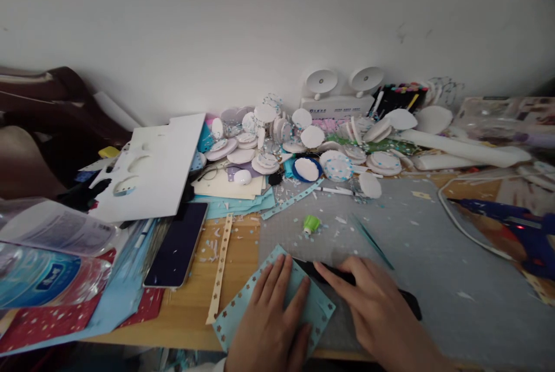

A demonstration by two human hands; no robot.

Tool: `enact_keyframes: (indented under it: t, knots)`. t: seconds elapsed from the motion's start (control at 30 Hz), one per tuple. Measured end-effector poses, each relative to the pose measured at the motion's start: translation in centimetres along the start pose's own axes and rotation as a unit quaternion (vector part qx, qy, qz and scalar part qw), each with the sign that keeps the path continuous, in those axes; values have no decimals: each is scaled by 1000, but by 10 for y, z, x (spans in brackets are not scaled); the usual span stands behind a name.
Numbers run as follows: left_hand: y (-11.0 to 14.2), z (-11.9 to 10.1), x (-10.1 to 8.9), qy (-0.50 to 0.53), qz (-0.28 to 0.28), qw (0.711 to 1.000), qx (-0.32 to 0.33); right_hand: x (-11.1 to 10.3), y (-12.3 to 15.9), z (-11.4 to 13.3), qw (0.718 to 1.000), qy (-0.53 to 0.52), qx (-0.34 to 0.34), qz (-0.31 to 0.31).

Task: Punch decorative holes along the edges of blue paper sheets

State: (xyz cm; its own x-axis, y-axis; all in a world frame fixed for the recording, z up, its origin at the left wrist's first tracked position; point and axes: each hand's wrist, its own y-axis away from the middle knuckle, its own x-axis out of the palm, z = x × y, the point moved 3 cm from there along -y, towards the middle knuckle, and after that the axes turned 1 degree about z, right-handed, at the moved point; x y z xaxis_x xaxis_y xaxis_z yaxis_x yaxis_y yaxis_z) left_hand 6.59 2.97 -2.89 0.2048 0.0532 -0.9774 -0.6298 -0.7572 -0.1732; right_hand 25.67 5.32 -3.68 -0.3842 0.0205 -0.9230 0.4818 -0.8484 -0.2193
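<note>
1. My left hand lay flat, fingers slightly spread, on the light-blue paper with flower-shaped holes, over the left edge of the grey mat.
2. My right hand gripped a black tool, index finger stretched along it, its front end at the paper's upper edge.
3. Just beyond sat a small green object.
4. Farther back, white discs lay heaped near the wall.

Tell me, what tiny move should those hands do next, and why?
Maybe slide the left hand back a little: it lies flat on the blue paper, and its fingertips look very near the front end of the black tool in the right hand.
</note>
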Motion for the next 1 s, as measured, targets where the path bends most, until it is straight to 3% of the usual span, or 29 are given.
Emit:
enact_keyframes:
  t: [0.27,0.5,0.73,1.0]
  knots:
    - [0,0,0,16,7,1000,-2,4,-10,3,1000,-2,11,9]
    - [5,1,4,50,3,999,-17,-1,-10,-5,999,-40,-26,-3]
    - [11,5,16,51,-18,994,-90,-6,-17,-10,996,-53,-64,31]
    - [12,7,22,33,-8,997,-70,-1,-28,-3,999,-21,-45,20]
